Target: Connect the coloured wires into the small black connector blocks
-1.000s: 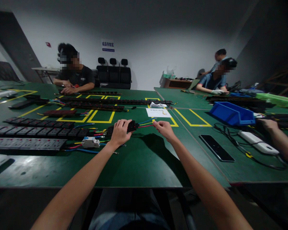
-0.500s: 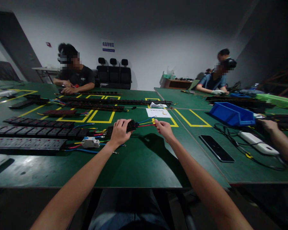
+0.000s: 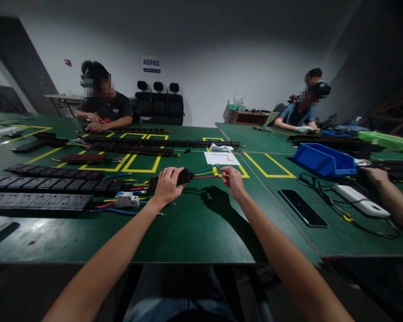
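Observation:
My left hand [image 3: 168, 184] is closed over a black socket strip [image 3: 185, 176] at the middle of the green table. Blue, yellow and red wires [image 3: 203, 176] run rightward out of the strip's end, and a small yellow tag [image 3: 215, 171] sits near their tips. Just right of the tag is my right hand [image 3: 233, 181], its fingers curled; whether a wire tip lies between them is too small to tell. Left of my left hand lie several more socket strips [image 3: 36, 201] with wire ends and a white breaker [image 3: 126, 199].
A phone [image 3: 302, 208], a white power strip [image 3: 362, 200] with black cable and a blue bin [image 3: 324, 160] lie to the right. Another person's hand [image 3: 378, 176] reaches in there. White paper [image 3: 221, 158] lies beyond my hands. People sit at the far side.
My right hand has moved slightly right, off the yellow tag, which now shows fully. My left hand stays on the strip.

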Demonstrator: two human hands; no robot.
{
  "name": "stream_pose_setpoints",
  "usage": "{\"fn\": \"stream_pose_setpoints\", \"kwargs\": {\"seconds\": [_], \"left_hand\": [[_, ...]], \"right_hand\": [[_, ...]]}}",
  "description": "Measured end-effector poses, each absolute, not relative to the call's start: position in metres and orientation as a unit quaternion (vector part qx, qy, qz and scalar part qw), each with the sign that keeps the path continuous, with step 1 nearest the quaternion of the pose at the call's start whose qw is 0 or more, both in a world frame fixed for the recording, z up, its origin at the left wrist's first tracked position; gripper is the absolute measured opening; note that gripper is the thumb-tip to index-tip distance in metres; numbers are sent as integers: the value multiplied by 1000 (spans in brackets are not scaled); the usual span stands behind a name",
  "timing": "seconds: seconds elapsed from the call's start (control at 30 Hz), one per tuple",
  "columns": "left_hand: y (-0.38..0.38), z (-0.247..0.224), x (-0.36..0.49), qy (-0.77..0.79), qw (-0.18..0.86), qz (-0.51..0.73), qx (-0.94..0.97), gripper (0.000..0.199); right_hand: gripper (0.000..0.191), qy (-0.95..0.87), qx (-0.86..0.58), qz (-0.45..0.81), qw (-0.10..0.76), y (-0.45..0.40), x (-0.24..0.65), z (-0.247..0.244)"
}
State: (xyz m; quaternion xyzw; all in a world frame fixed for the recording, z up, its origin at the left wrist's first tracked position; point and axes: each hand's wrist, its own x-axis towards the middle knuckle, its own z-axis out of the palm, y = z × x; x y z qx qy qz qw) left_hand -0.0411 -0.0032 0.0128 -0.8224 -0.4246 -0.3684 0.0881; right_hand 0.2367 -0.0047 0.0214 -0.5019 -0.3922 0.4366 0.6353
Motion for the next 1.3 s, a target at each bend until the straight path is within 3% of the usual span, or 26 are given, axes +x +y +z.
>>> {"fn": "stream_pose_setpoints", "kwargs": {"seconds": [0.93, 1.3], "left_hand": [[-6, 16, -40, -423, 72, -340, -837, 52], [-5, 14, -41, -417, 66, -329, -844, 51]], "right_hand": [[23, -358, -527, 433, 637, 2, 240, 15], [25, -366, -553, 369, 651, 7, 246, 7]]}}
